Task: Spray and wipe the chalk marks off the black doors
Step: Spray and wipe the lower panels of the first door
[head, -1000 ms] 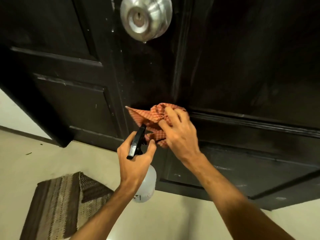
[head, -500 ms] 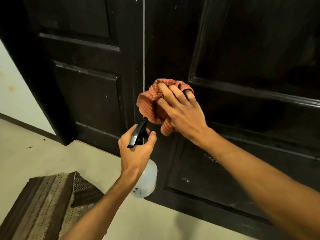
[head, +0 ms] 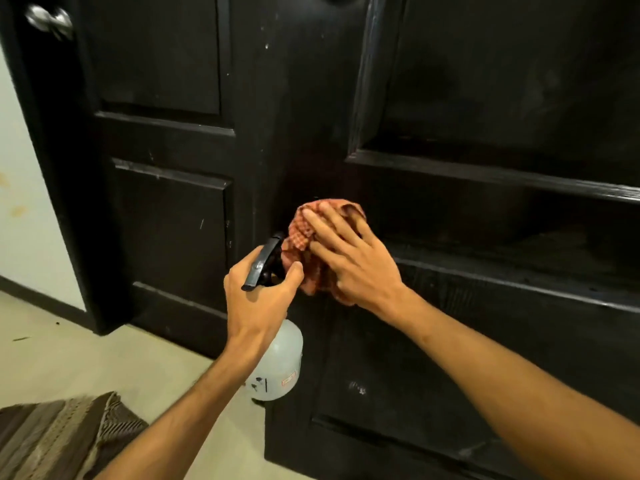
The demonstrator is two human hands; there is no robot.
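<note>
Rug (head: pixel 62 431) at bottom-left is cut off by the frame; knob (head: pixel 50 20) top left is blurred. Left hand (head: pixel 259 299) grips the spray bottle (head: pixel 277 365) at its black head, fingertips hidden behind it, bottle body hanging below the wrist. Just right, the cloth (head: pixel 304 233) sits bunched under the right hand (head: pixel 349 261), fingers spread flat, pressing it to the right door (head: pixel 485 237) near its left edge. Faint chalk smudge (head: pixel 358 388) lower down, hard to make out.

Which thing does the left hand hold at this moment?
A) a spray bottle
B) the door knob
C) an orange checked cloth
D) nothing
A: the left hand grips the black head of the spray bottle, while the right hand presses the cloth on the door.
</note>
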